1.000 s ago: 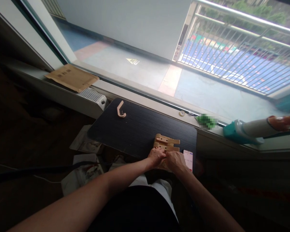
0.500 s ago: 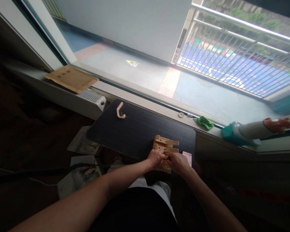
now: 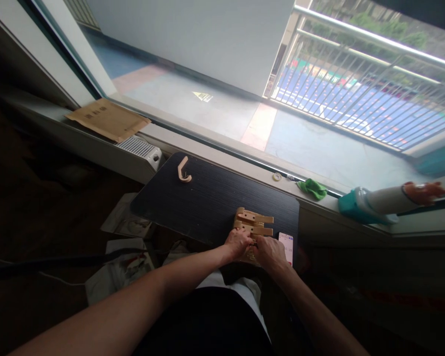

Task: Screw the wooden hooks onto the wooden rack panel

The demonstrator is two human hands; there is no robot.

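A tan wooden-looking assembly (image 3: 257, 218) lies near the front right of the dark table. Flat bars with small dark holes stick out of it to the right. Over its lower part, my left hand (image 3: 239, 243) has its fingers bent and pressed down. My right hand (image 3: 270, 251) meets it from the right, fingers curled in a pinch. Between the fingertips is some small part, too covered to make out. A shiny yellowish section shows just below the hands. Beside my right hand lies a lit phone (image 3: 287, 243).
On the dark table (image 3: 211, 198), a bent tan hook-shaped piece (image 3: 183, 172) lies at the far left. The windowsill holds a tape roll (image 3: 277, 176), a green cloth (image 3: 312, 188) and a teal container (image 3: 350, 201). A brown envelope (image 3: 109, 119) rests on the radiator. White boxes (image 3: 128, 215) stand left below.
My right hand has shifted slightly left and turned in toward the left hand, uncovering more of the phone. My left hand stays on the assembly.
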